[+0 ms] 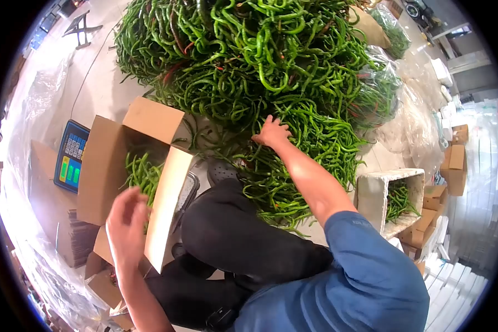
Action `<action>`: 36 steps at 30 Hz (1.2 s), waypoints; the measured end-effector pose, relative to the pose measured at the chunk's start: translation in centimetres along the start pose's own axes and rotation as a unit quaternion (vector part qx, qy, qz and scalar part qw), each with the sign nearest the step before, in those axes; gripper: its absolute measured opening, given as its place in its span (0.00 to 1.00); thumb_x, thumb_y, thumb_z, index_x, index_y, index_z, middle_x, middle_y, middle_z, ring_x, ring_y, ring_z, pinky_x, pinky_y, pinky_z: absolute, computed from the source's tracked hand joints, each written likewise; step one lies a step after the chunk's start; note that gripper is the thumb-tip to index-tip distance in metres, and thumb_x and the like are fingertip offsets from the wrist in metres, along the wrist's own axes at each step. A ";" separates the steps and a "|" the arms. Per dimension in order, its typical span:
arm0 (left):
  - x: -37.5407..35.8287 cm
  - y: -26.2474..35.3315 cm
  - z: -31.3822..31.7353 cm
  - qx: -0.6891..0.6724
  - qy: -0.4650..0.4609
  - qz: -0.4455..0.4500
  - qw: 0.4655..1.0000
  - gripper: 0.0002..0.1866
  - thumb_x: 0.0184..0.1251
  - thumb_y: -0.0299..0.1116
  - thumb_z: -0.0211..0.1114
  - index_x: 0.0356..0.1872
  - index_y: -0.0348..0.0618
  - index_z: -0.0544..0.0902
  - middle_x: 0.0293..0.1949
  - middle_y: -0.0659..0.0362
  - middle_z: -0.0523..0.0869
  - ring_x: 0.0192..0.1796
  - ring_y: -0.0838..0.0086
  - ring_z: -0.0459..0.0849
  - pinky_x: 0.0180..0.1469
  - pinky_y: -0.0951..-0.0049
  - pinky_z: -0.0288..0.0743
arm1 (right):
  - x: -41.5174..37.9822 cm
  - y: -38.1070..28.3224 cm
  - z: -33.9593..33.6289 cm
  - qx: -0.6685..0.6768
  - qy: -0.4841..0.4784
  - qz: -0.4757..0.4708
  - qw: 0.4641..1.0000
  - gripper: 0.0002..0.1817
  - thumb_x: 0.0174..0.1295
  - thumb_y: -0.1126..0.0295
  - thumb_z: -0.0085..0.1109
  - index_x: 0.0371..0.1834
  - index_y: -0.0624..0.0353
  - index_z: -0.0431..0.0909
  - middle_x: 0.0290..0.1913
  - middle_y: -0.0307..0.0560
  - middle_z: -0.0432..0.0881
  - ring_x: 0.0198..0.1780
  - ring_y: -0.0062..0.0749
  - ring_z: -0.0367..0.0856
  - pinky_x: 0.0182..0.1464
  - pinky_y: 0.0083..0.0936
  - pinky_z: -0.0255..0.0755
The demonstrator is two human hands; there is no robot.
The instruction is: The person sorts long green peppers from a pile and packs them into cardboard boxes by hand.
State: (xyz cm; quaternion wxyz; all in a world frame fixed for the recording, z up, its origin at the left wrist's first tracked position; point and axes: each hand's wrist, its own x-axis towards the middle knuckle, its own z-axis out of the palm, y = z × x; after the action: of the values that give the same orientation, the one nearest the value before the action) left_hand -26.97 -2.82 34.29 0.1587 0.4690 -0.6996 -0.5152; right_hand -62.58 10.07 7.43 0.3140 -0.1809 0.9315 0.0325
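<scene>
A large heap of long green peppers (pixel 271 50) covers the floor at the top and centre, with a few red ones among them. My right hand (pixel 273 133) rests on the heap's near part, fingers spread, holding nothing that I can make out. At the left stands an open cardboard box (pixel 102 166), its flaps up, with green peppers (pixel 144 176) inside. Over the box's near edge is my left hand (pixel 128 213), blurred, its fingers bent; whether anything is in it cannot be made out.
A blue scale display (pixel 72 156) stands left of the box. To the right, a white foam box (pixel 372 200) lies on its side with peppers in it. Plastic bags of peppers (pixel 379 91) lie at the upper right, and cardboard boxes (pixel 454 163) stand farther right.
</scene>
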 end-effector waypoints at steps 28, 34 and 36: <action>-4.5 -1.8 0.4 0.123 -0.116 0.216 0.962 0.14 0.61 0.25 0.68 0.49 0.36 0.82 0.43 0.48 0.85 0.41 0.54 0.85 0.45 0.61 0.79 | 2.3 1.9 3.2 -0.050 0.012 -0.037 0.998 0.38 0.54 0.49 0.65 0.67 0.55 0.70 0.64 0.62 0.75 0.62 0.59 0.78 0.63 0.44 0.74; -3.9 -2.3 -0.2 0.147 -0.089 0.235 0.957 0.14 0.63 0.27 0.68 0.49 0.36 0.81 0.42 0.48 0.85 0.42 0.53 0.85 0.42 0.60 0.80 | 1.3 -1.4 3.6 -0.053 0.048 0.100 0.992 0.34 0.61 0.56 0.63 0.70 0.51 0.67 0.68 0.51 0.74 0.69 0.51 0.73 0.63 0.54 0.72; -4.1 -2.2 -0.3 0.149 -0.086 0.239 0.956 0.14 0.63 0.27 0.68 0.49 0.36 0.81 0.41 0.49 0.85 0.41 0.53 0.85 0.42 0.59 0.80 | 1.4 -0.9 2.9 -0.053 0.032 0.088 0.994 0.34 0.60 0.57 0.65 0.69 0.52 0.67 0.67 0.51 0.75 0.68 0.52 0.74 0.63 0.54 0.72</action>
State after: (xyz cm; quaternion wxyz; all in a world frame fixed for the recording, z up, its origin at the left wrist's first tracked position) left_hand -23.58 0.27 33.62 0.1451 0.2599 -0.8711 -0.3906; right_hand -61.65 9.24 4.30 0.2696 -0.1154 0.9504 0.1034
